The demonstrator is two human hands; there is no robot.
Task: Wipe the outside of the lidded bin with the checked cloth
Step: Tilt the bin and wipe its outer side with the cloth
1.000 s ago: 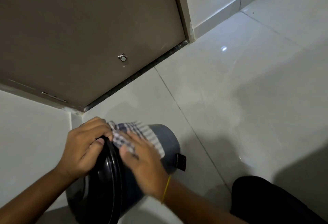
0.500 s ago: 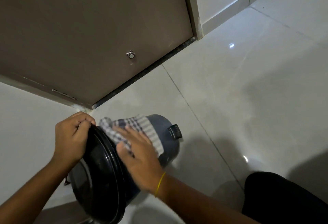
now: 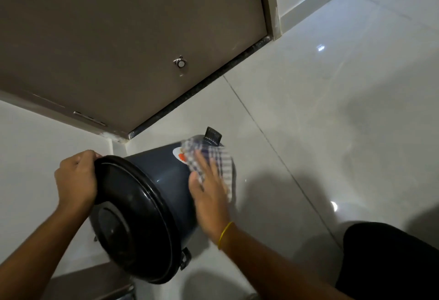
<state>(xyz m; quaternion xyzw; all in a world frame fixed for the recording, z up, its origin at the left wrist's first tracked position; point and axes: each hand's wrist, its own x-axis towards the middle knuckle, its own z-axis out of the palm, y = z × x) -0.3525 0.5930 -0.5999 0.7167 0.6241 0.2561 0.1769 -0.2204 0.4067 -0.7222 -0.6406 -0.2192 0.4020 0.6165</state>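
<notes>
While the left hand (image 3: 75, 180) grips the bin (image 3: 164, 176) lid's (image 3: 133, 223) rim, the right hand (image 3: 210, 195) — seemingly flat — presses the checked cloth (image 3: 213, 157) on its side.

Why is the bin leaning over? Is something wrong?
Nothing's broken. The bin is tipped, lid shut. The left hand holds its rim; the right hand presses the cloth on its side.

One head cam only, worn by the person, tilted steeply down and fwd, close over the tiled floor (image 3: 332, 109) near its door-side edge; no 2nd view.
</notes>
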